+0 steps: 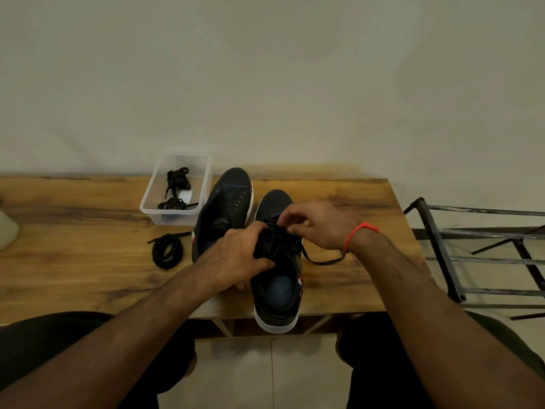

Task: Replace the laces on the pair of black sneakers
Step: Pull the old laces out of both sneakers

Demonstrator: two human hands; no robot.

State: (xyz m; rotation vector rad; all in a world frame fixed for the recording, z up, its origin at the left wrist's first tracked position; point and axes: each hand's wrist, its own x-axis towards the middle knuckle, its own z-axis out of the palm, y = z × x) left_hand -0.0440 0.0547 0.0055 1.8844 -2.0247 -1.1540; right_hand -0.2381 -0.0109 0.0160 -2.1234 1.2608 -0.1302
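The light was dim and warm, with a yellowish cast over the wall point(265, 69). Soft shadows lay beneath the desk point(73, 246). Wide-angle distortion bowed the edges, and fine detail looked slightly soft.

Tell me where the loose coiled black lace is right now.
In the head view the coiled lace lies on the wooden table, left of the unlaced sneaker and just in front of the clear plastic box.

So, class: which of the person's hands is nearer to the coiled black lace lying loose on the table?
Left. The left hand grips the near sneaker just right of the coiled lace; the right hand works that sneaker's laces, farther right.
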